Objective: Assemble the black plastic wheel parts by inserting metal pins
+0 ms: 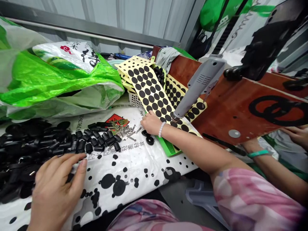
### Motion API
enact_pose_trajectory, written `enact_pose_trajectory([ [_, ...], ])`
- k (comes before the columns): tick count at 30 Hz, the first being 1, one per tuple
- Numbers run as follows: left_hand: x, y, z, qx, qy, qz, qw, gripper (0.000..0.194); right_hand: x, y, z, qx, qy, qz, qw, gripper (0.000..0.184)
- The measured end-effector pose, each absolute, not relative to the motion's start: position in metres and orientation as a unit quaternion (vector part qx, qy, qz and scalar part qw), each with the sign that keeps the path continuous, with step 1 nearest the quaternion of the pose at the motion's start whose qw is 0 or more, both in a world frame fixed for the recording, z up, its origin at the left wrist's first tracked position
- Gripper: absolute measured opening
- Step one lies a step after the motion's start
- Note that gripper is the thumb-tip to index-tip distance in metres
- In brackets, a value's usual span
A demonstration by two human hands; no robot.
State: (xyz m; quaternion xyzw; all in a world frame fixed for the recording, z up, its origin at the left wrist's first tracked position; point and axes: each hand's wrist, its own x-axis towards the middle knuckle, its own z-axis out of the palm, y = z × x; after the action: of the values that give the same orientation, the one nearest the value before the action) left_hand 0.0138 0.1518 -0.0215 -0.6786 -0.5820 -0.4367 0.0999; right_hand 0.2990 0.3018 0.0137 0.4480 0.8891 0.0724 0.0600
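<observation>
the left hand [59, 189], fingers spread and released, is near the front edge of the table [149, 162], beside black cylinders [89, 148]. the right hand [152, 124] is beside metal clips [128, 132], farther from this edge; whether it grasps one, i cannot tell.

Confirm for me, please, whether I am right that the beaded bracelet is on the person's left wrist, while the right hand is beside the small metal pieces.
Not quite: the head view shows the beaded bracelet on the person's right wrist; the right hand is indeed beside the small metal pieces.
</observation>
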Motion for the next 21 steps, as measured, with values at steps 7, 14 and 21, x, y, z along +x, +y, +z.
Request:
enact_pose_trajectory([
  [7, 0.047, 0.145, -0.022, -0.778, -0.495, -0.376, 0.1, 0.016, 0.274, 0.278, 0.023, 0.412, 0.911, 0.023, -0.007, 0.019],
  [14, 0.064, 0.14, -0.036, -0.816, -0.474, -0.32, 0.089, 0.016, 0.252, 0.264, 0.026, 0.338, 0.94, -0.036, -0.007, 0.017],
  [21, 0.076, 0.142, -0.038, -0.84, -0.452, -0.281, 0.102, 0.023, 0.247, 0.308, 0.013, 0.363, 0.931, -0.047, -0.013, 0.018],
])
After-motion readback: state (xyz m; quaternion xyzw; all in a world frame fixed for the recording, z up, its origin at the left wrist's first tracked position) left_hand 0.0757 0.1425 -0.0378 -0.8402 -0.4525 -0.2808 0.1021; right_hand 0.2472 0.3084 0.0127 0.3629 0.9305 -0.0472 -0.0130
